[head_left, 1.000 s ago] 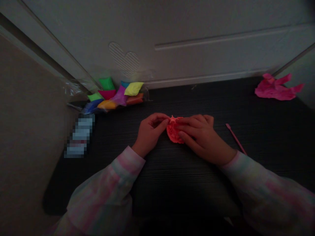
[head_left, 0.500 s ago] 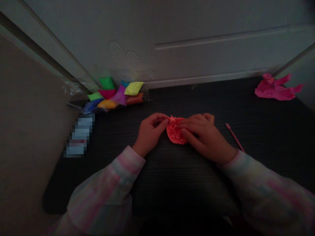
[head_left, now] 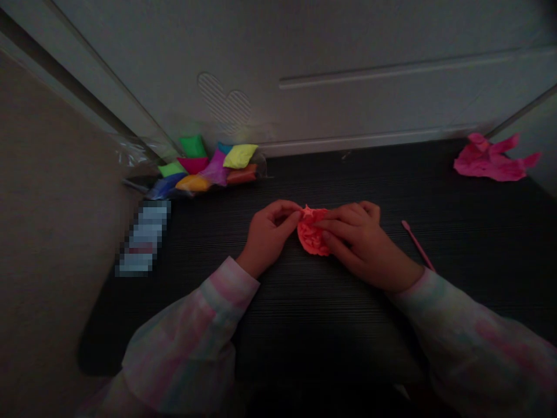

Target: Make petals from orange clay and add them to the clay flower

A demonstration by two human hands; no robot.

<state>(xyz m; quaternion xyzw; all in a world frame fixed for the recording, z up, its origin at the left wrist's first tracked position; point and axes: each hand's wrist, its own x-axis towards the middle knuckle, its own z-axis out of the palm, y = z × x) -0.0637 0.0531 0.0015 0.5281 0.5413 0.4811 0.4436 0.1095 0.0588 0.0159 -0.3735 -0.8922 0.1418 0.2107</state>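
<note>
A flat piece of red-orange clay point(head_left: 311, 237) lies on the dark ribbed mat point(head_left: 304, 302) in the middle. My left hand point(head_left: 270, 233) pinches the clay's upper left edge with thumb and fingertips. Over the clay's right side, my right hand point(head_left: 361, 244) has its fingers closed and pressing on it. Both sleeves are pastel striped.
A pile of several coloured clay packets point(head_left: 204, 168) in clear wrap sits at the mat's back left. A thin pink tool point(head_left: 418, 245) lies right of my right hand. A crumpled pink wrapper point(head_left: 494, 158) is at the back right. A white panel wall runs behind.
My hands and the clay have barely moved; the fingers shifted slightly along the clay's top edge. The view drifted a little.
</note>
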